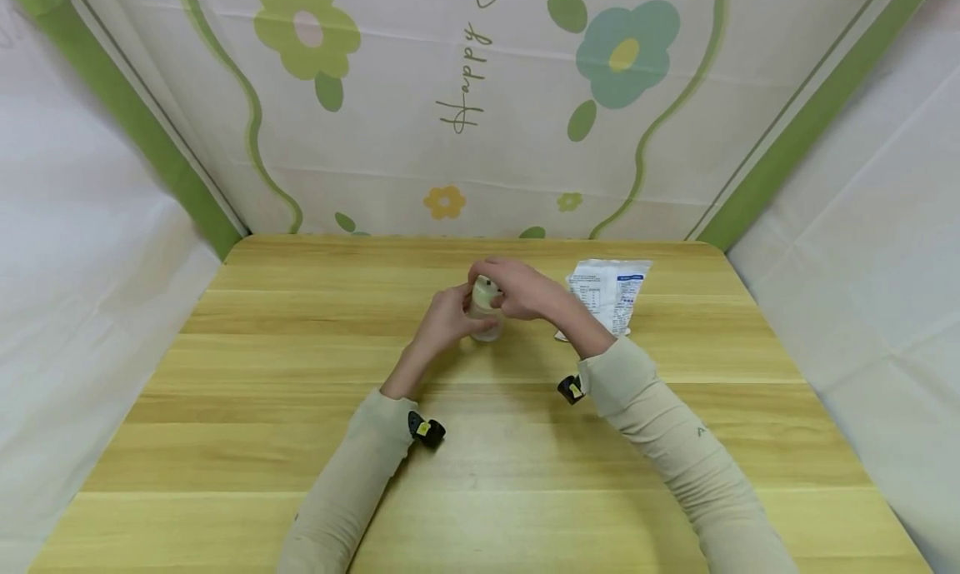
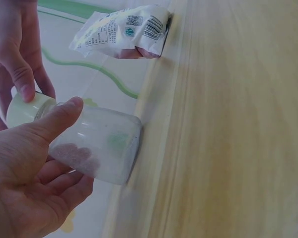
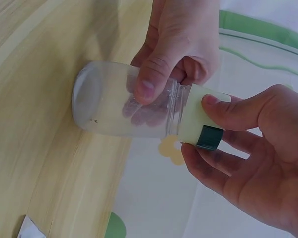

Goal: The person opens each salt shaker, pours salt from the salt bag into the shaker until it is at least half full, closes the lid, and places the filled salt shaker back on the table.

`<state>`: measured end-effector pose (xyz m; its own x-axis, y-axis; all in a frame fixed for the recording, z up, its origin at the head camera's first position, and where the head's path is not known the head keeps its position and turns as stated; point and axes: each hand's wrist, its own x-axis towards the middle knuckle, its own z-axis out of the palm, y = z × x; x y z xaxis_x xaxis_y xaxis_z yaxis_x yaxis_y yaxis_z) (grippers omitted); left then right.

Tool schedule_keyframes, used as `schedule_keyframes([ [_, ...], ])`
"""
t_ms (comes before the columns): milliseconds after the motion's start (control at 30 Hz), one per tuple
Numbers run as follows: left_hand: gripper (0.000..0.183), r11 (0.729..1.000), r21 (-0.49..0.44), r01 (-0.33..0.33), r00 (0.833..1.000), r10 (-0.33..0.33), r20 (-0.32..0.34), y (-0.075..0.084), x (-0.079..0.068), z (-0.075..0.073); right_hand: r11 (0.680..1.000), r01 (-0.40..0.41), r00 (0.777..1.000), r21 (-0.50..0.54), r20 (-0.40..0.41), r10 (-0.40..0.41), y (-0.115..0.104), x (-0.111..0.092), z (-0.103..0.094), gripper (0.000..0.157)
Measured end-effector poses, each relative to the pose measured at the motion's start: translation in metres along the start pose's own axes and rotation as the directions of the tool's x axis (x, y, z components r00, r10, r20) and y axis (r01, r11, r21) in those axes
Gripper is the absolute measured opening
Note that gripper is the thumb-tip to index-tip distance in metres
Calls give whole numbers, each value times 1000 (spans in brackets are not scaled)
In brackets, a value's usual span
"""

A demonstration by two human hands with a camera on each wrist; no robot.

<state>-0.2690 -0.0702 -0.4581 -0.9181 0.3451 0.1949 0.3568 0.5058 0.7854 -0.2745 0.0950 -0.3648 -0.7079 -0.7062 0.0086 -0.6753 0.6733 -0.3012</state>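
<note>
A clear bottle with a pale green cap stands upright at the table's far middle. My left hand grips the bottle's body, thumb on the near side and fingers wrapped behind, showing blurred through the wall. From the right, my right hand pinches the cap between thumb and fingers. A dark green tab sits on the cap's side. Part of the threaded neck shows just below the cap in the right wrist view. No contents are plain to see inside the bottle.
A white printed packet lies to the right, partly behind my right forearm; something reddish-brown shows at its lower part in the left wrist view. The wooden table ends at a flower-patterned cloth behind, with white cloth at both sides.
</note>
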Motion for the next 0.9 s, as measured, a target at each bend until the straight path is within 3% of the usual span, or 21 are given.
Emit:
schedule_keyframes([
  [367,47,1000,-4,20,1000,-20,-2,-1,1,1,997,-46,998,64,-43,49,2,-9,-5,40],
  [633,51,999,16,33,999,-33,-5,-1,2,2,991,-6,989,133,-144,26,12,-24,1,37],
  [900,53,999,22,28,1000,-28,-4,-2,3,2,987,-39,984,156,-167,65,17,-40,10,37],
])
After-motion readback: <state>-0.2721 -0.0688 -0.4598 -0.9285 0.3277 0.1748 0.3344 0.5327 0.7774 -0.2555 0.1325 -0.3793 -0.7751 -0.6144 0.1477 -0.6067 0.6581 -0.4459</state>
